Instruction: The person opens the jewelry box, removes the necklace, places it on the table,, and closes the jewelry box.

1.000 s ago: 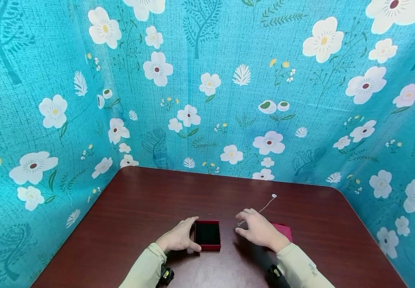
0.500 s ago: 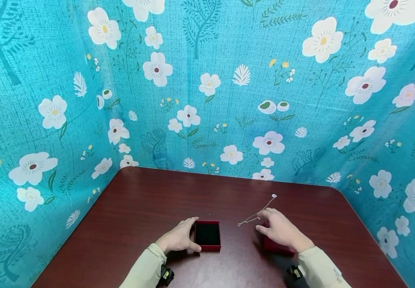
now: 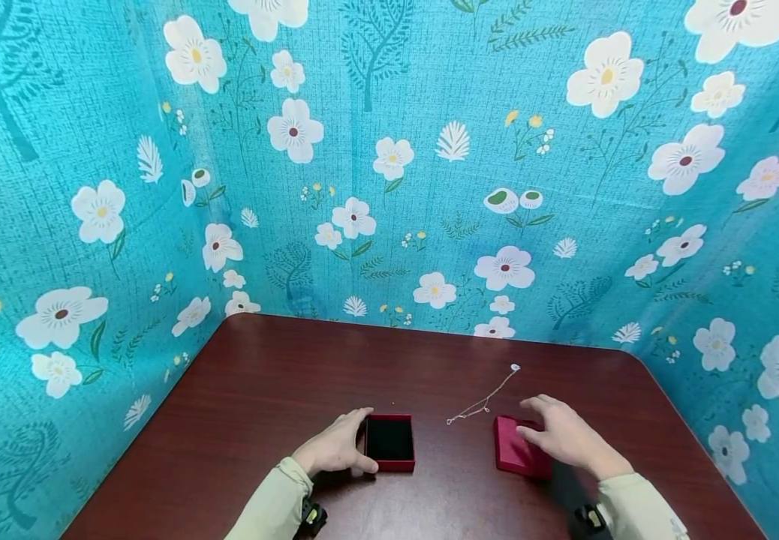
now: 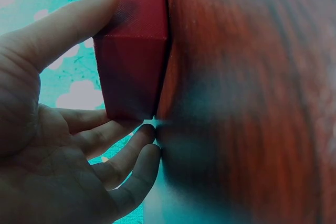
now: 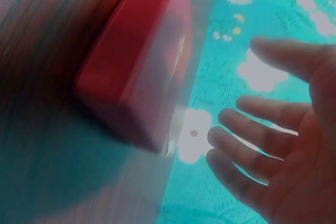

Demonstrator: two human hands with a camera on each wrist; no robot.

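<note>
A red jewelry box base (image 3: 389, 463) with a black lining stands uncovered on the table. My left hand (image 3: 337, 444) grips it from the left. In the left wrist view the thumb (image 4: 97, 11) presses one side of the box base (image 4: 131, 72), while the fingers lie at another side. My right hand (image 3: 568, 435) hovers over the right part of the red box lid (image 3: 512, 452), fingers spread and holding nothing. The right wrist view shows a gap between this hand (image 5: 278, 135) and the lid (image 5: 131, 51). A thin chain necklace (image 3: 491, 395) lies stretched out beyond the lid.
The dark red-brown wooden table (image 3: 308, 360) has rounded far corners. A blue flowered cloth (image 3: 389, 225) hangs behind it and on both sides. Dark wrist straps (image 3: 313, 516) sit at both sleeves.
My right hand has moved right, away from the necklace and over the lid, so the whole necklace and more of the lid now show. The left hand keeps its hold on the box base.
</note>
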